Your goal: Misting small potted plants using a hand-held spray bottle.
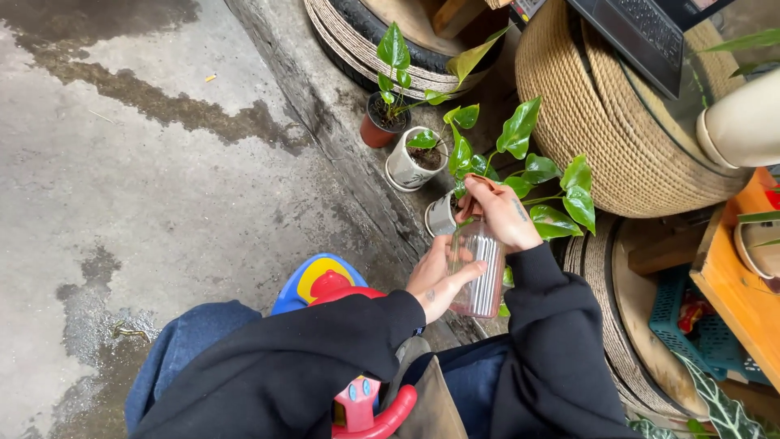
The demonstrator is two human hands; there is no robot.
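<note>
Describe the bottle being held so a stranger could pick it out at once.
Start at the big rope-wrapped tyre, then drop to the row of small potted plants along the concrete kerb. Just below them, the ribbed, pinkish clear bottle sits between the left hand and right hand, the only unplanted container.

Probably a home patio: potted plants (414, 150), wet concrete floor (138, 187).

Clear pinkish ribbed plastic bottle (479, 272), held near upright and tilted slightly toward a small white pot (441, 215) of broad green leaves on the concrete ledge, lower body cupped from the left, top end covered from above.
</note>
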